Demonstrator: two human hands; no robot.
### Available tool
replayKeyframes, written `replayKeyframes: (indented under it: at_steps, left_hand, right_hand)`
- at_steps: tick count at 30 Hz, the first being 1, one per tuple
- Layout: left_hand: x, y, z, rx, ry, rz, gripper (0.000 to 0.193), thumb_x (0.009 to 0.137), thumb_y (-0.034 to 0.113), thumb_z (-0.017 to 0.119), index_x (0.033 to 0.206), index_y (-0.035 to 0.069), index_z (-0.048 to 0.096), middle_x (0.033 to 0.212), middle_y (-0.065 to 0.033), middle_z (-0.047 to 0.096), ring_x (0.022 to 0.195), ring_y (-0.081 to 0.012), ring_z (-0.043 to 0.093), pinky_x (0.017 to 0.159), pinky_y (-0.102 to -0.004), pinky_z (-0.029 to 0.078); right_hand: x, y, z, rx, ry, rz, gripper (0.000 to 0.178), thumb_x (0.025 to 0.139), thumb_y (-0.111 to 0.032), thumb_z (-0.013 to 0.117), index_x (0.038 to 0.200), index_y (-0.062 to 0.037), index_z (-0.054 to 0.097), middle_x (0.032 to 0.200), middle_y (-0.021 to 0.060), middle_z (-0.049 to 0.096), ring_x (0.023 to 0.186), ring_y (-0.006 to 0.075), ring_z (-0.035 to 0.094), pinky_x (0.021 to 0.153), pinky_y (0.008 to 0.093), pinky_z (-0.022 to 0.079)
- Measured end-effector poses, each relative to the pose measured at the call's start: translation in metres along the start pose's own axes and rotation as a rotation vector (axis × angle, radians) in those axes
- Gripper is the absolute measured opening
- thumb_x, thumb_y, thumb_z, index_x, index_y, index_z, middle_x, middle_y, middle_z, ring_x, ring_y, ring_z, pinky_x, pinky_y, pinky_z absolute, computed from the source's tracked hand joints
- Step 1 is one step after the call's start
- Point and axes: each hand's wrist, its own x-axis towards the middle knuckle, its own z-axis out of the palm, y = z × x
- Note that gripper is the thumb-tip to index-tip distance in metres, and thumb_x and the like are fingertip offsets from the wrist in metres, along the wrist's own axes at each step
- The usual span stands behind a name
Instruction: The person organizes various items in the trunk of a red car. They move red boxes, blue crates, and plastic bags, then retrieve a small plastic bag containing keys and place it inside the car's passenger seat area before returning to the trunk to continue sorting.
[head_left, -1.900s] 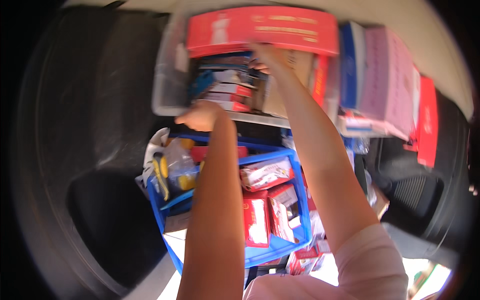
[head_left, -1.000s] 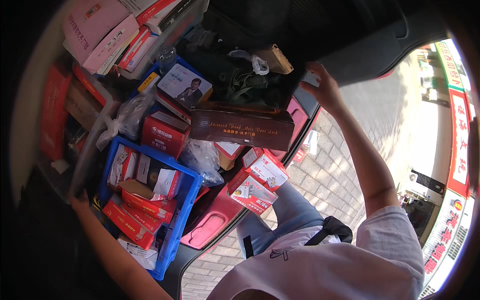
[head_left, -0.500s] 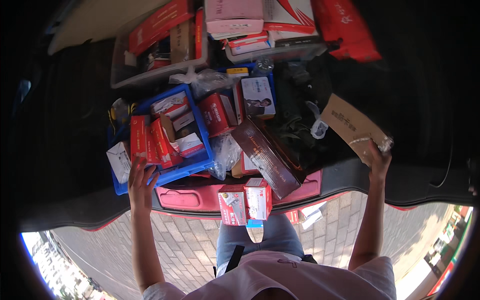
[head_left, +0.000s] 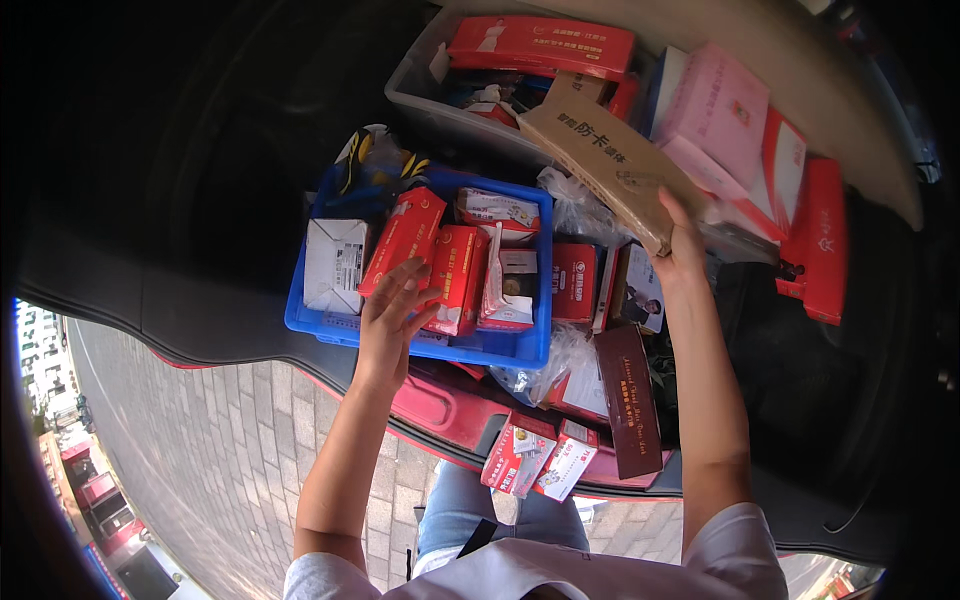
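My right hand point(head_left: 683, 240) grips the near end of a long, flat brown cardboard box point(head_left: 590, 150), raised in front of a clear plastic bin point(head_left: 425, 105). Over the blue plastic crate point(head_left: 420, 350), my left hand point(head_left: 392, 312) has its fingers spread, against or just above the red boxes there. One red box point(head_left: 412, 225) leans in the crate, with another red box point(head_left: 462, 270) beside it. A white box point(head_left: 335, 258) sits at the crate's left, and an opened red and white box point(head_left: 508, 290) at its right.
A dark brown long box point(head_left: 630, 400) lies near the trunk's edge. Two red and white boxes point(head_left: 520, 455) stand at the sill. Plastic bags point(head_left: 585, 205), a pink box point(head_left: 715, 120) and a red bag point(head_left: 820, 240) are farther back. Paving point(head_left: 250, 440) shows below.
The brown cardboard box has gone from the right side to above the far bins in my right hand. My view has turned left; my left hand is now farther over the crate's red boxes.
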Motion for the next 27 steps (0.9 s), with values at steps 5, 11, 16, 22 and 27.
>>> replayKeyframes:
  at_steps: [5,11,16,22,27]
  left_hand:
    - [-0.018,0.012,-0.059,-0.049,-0.005,-0.054,0.038,0.09,0.019,0.053,0.123,0.0,0.047,0.124,-0.014,0.05,0.1,-0.0198,0.058,0.089,-0.0358,0.046]
    - [0.007,0.004,-0.113,-0.07,0.068,-0.056,0.037,0.09,0.017,0.052,0.123,0.0,0.047,0.124,-0.0155,0.05,0.1,-0.0208,0.057,0.088,-0.0368,0.047]
    - [0.034,0.003,-0.101,-0.04,-0.028,0.035,0.039,0.093,0.02,0.048,0.126,0.001,0.044,0.125,-0.0172,0.05,0.103,-0.0213,0.057,0.09,-0.0378,0.047]
    - [0.027,-0.019,-0.054,0.001,-0.194,0.017,0.036,0.094,0.019,0.044,0.125,0.001,0.046,0.125,-0.0167,0.051,0.104,-0.0207,0.057,0.091,-0.0378,0.046]
    - [-0.006,-0.069,0.042,0.164,-0.343,-0.106,0.038,0.091,0.021,0.051,0.124,0.003,0.048,0.121,-0.0132,0.053,0.103,-0.0204,0.056,0.092,-0.0377,0.044]
  right_hand:
    - [0.155,0.08,0.133,-0.391,0.073,-0.176,0.047,0.075,-0.015,0.072,0.115,-0.0045,0.05,0.111,0.011,0.057,0.097,0.0271,0.06,0.081,0.042,0.052]
    - [0.221,0.144,0.181,-0.866,-0.063,0.121,0.049,0.081,-0.023,0.065,0.122,-0.0037,0.048,0.125,0.0176,0.048,0.104,0.0313,0.056,0.09,0.051,0.044]
    - [0.142,0.059,0.104,-0.838,-0.267,-0.057,0.048,0.082,-0.02,0.064,0.126,-0.0082,0.048,0.114,0.0097,0.059,0.101,0.0213,0.056,0.091,0.0382,0.043]
    - [-0.061,-0.002,-0.097,-1.212,0.068,-0.265,0.052,0.079,-0.03,0.067,0.121,-0.0032,0.051,0.116,0.0156,0.057,0.109,0.0262,0.055,0.091,0.0329,0.042]
    - [-0.2,0.045,-0.175,-1.815,0.252,-0.089,0.109,0.057,-0.041,0.081,0.142,-0.0136,0.018,0.138,0.0211,0.03,0.126,0.0358,0.034,0.102,0.0455,0.029]
